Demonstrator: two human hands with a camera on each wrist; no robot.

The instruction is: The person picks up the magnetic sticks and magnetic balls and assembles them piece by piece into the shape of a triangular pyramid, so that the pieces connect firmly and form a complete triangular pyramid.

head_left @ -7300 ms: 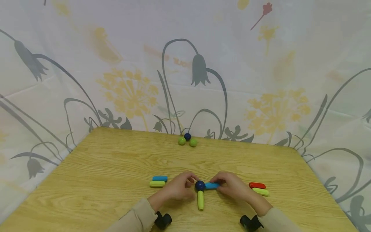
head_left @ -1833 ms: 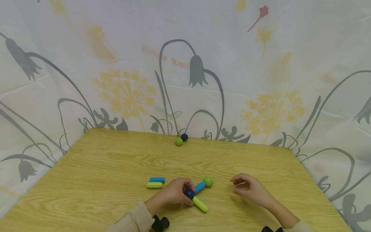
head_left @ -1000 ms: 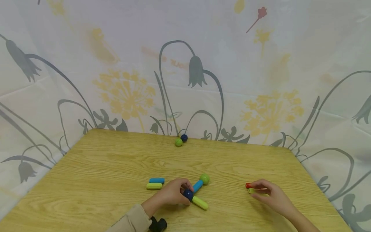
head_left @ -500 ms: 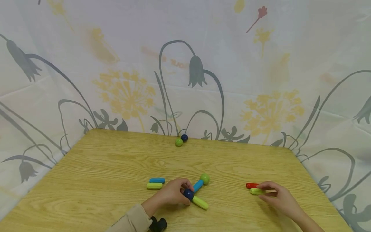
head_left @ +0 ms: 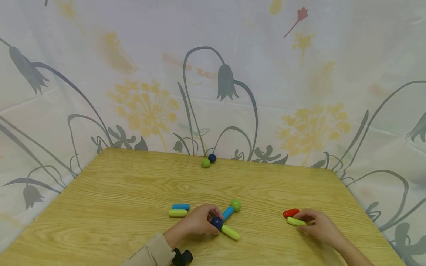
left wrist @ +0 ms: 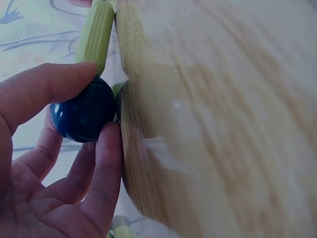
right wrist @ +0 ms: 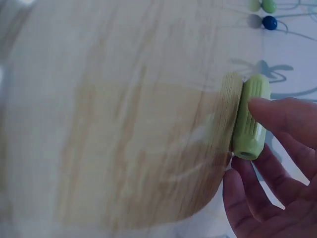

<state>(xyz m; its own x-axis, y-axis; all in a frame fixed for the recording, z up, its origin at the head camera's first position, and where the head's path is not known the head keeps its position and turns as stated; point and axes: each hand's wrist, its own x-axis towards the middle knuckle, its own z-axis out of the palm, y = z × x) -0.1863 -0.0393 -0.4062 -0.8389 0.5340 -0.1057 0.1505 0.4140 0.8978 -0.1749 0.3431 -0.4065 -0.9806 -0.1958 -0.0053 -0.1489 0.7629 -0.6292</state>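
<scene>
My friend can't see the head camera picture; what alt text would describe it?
A person's left hand grips a dark blue ball while the right hand pinches a yellow-green rod beside a red rod. Other rods and balls lie on a wood-grain table before a flowered backdrop.

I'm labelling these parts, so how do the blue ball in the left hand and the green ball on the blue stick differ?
The blue ball is dark, the green ball bright. The left hand grips the blue ball; no hand touches the green ball. A yellow stick juts from the blue ball, while the green ball meets only the blue stick. Both are round and glossy.
</scene>
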